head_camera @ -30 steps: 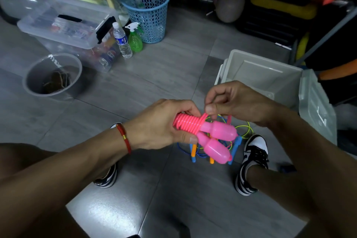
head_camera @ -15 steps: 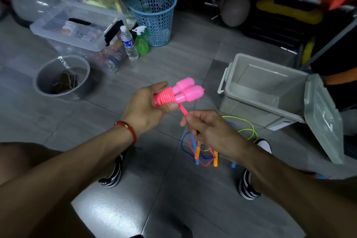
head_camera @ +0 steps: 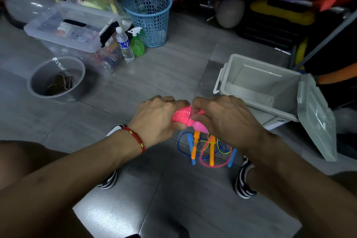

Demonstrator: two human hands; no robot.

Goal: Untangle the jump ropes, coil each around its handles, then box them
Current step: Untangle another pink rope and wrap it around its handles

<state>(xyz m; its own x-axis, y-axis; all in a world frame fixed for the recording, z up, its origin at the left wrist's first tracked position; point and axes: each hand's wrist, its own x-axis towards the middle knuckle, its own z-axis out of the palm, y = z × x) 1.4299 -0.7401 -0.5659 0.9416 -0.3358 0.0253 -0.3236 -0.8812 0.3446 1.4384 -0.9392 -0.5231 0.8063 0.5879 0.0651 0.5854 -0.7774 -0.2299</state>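
My left hand [head_camera: 156, 118] grips the pink jump rope [head_camera: 183, 117], whose cord is wound in tight coils around its two pink handles. My right hand [head_camera: 222, 120] pinches the pink cord right beside the coils, covering part of the handles. Below my hands a tangle of other ropes [head_camera: 208, 149] lies on the floor: blue, yellow-green and pink cords with orange and blue handles. The open grey box [head_camera: 251, 91] stands to the right, its lid [head_camera: 314, 118] hinged open on the far side.
My two shoes [head_camera: 244, 181] flank the rope pile. A grey bucket [head_camera: 56, 77] sits at the left. Behind it are a clear storage bin [head_camera: 71, 29], a water bottle [head_camera: 124, 44], a green spray bottle [head_camera: 137, 44] and a blue mesh basket [head_camera: 149, 17].
My right hand came up from below the handles with the cord and now meets my left hand at the coils. The handles have tipped downward to the right.
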